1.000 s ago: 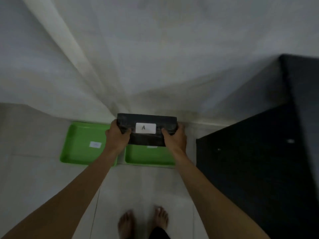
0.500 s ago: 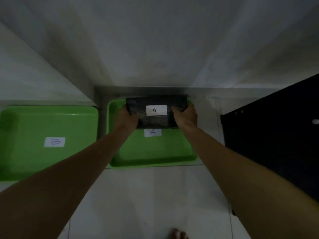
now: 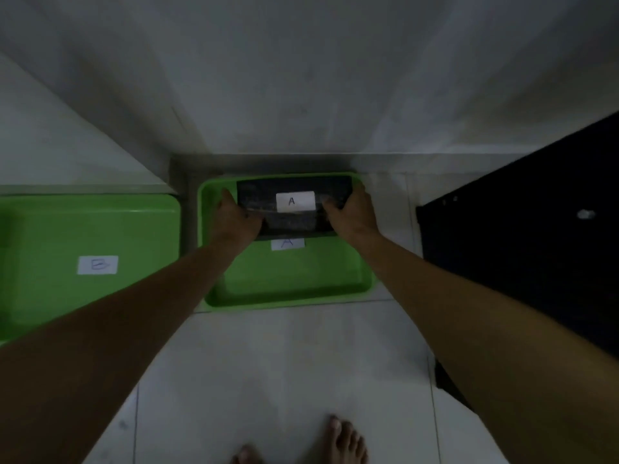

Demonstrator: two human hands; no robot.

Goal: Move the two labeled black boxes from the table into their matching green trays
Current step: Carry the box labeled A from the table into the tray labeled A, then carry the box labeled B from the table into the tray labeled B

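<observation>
Lowered farther since half a second ago: black rectangular box labeled A (image 3: 294,204), gripped at both ends by left hand (image 3: 234,217) and right hand (image 3: 351,214), inside far half of green plastic tray marked A (image 3: 294,279). Not yet released. Green tray marked B (image 3: 97,236) empty; second box unseen.

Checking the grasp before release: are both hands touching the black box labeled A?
Touching. The head view shows the left hand and right hand wrapped over opposite ends of the black box, with no gap, above the tray labeled A.
</observation>
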